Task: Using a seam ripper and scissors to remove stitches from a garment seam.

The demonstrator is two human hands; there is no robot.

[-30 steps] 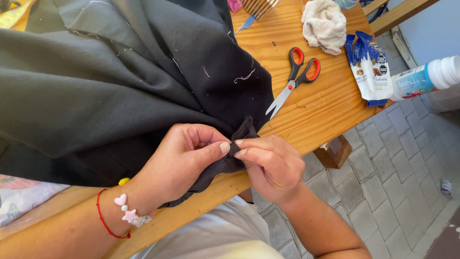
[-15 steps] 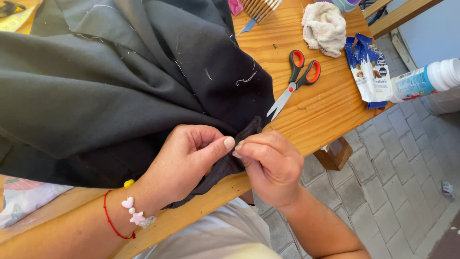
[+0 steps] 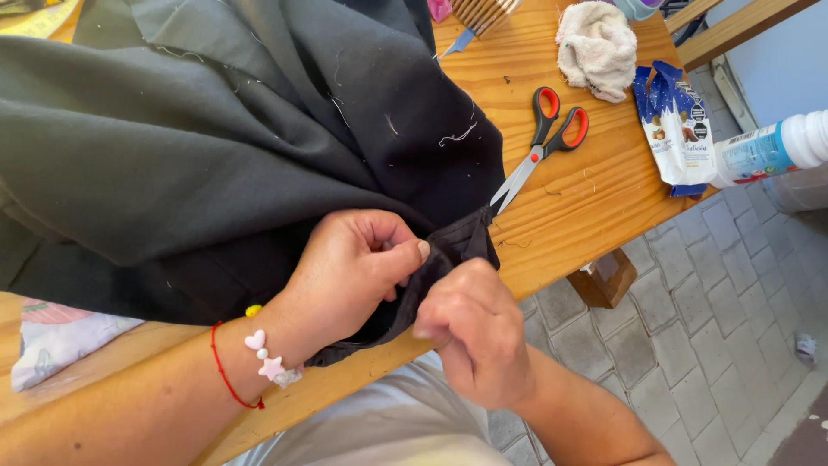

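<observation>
The dark fabric (image 3: 216, 147) is the largest item. It covers most of the wooden table (image 3: 595, 198) from the left edge of the view to just left of the scissors, and its lower right corner hangs at the near table edge, where both hands work on it.

The left hand (image 3: 354, 276) rests on the fabric at the near table edge. Its fingers (image 3: 392, 237) are curled inward, and the thumb presses a folded hem of the fabric against them, so the hand is pinching the cloth. A red cord and a beaded bracelet (image 3: 263, 358) sit on the wrist.

The right hand (image 3: 474, 332) is just beside the left hand, below the table edge. Its fingers are drawn together at the same hem; the fingertips face away from the camera, so what is pinched cannot be told beyond contact with the fabric.

To the right of the fabric, a bare strip of table runs to the far right edge. On it lie a white rag (image 3: 598, 45), a torn blue-and-white wrapper (image 3: 668, 121) and red-handled scissors (image 3: 543, 142), blades closed and pointing at the fabric corner. A white bottle (image 3: 768, 148) overhangs the right table edge. Paved floor (image 3: 716, 328) shows below the near edge.
</observation>
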